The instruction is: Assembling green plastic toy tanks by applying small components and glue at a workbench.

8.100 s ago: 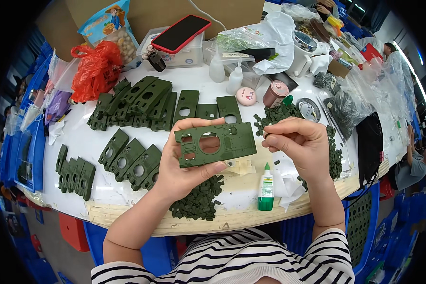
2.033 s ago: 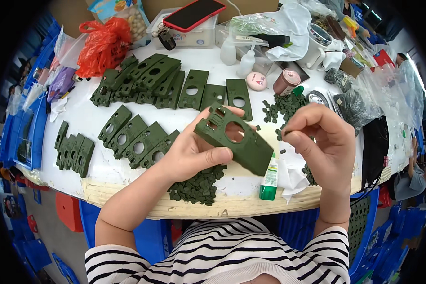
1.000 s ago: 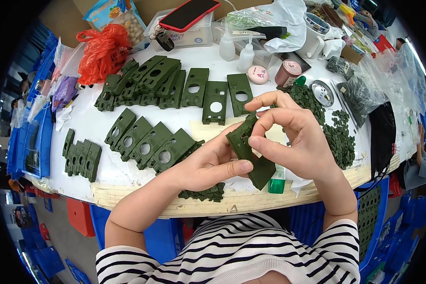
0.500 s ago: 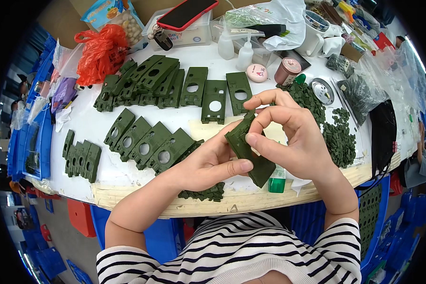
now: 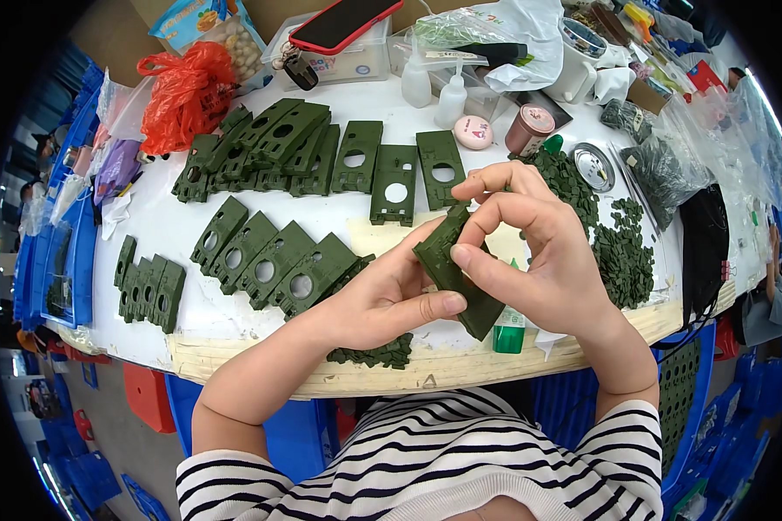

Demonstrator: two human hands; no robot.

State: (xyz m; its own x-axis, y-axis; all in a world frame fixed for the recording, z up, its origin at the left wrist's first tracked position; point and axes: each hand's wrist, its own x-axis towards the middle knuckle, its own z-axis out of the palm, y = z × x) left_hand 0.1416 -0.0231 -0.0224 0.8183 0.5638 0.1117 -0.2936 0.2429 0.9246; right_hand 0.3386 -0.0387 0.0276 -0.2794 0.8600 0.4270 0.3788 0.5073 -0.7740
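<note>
Above the table's front edge, my left hand (image 5: 382, 291) grips a dark green plastic model hull part (image 5: 462, 282), tilted, its thumb along the side. My right hand (image 5: 530, 252) pinches at the upper end of this part with thumb and index finger; any small piece between them is hidden. Beneath my hands stands a bottle with a green cap (image 5: 508, 334). Small green pieces (image 5: 378, 354) lie by the front edge under my left wrist. Left of my hands, a row of green hull parts with round holes (image 5: 274, 265) leans on the white table.
More hull parts (image 5: 278, 143) are stacked at the back, and smaller ones (image 5: 152, 291) at the left. Heaps of small green pieces (image 5: 624, 260) lie right of my hands. Squeeze bottles (image 5: 450, 100), a pink tin (image 5: 527, 130), a phone (image 5: 343, 24) and a red bag (image 5: 187, 95) stand or lie along the back.
</note>
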